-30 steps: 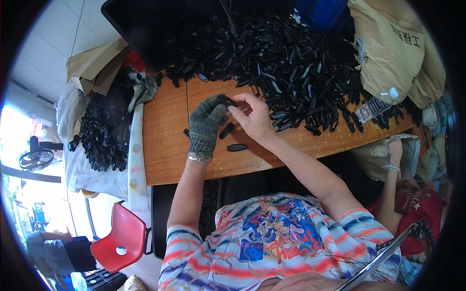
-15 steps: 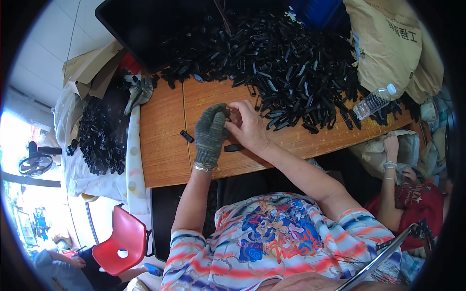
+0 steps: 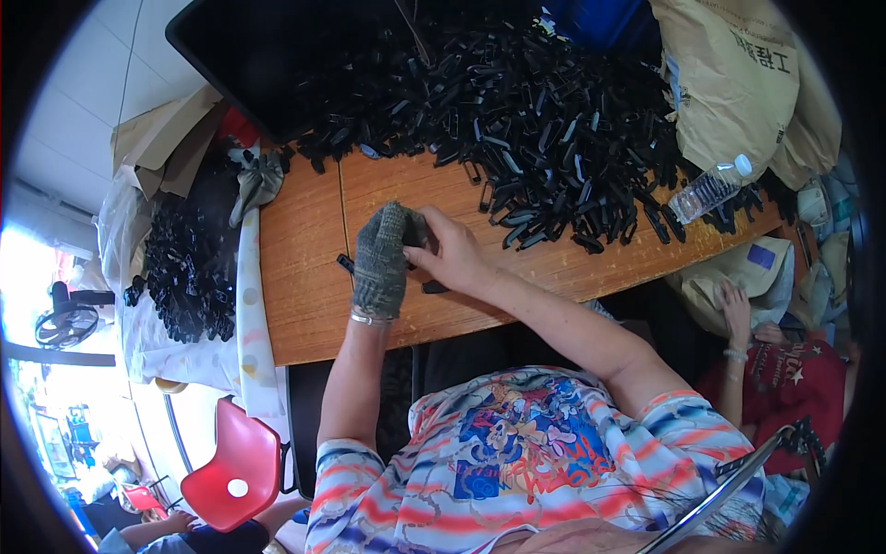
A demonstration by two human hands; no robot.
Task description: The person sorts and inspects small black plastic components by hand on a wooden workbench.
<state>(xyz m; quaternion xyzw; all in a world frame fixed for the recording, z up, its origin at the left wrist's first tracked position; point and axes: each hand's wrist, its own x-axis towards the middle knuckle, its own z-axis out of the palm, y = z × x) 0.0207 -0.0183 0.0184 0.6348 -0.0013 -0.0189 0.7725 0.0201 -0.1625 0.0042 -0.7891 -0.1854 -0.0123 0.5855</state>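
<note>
Over the front of the wooden table, my left hand [image 3: 380, 258], in a grey-green knitted glove, is curled closed. My bare right hand [image 3: 454, 251] meets it from the right, its thumb and fingers pinched against the glove's fingers. Something dark shows between the two hands, mostly hidden, and I cannot make out its kind. A small black plastic piece [image 3: 345, 264] lies on the table just left of the glove. Another black piece [image 3: 434, 288] rests below my right hand, partly covered.
A heap of black plastic pieces [image 3: 554, 157] spreads over the wooden table [image 3: 295, 305], beside a black tray [image 3: 249, 65]. A clear bottle [image 3: 706, 192] lies near a paper sack [image 3: 729, 83]. More black parts [image 3: 189, 268] sit at left. Another person's hand [image 3: 736, 309] touches a bag at right.
Both hands have shifted slightly left, and the gloved hand has turned with its fingers bent over. The other person's hand at right has moved down along the bag.
</note>
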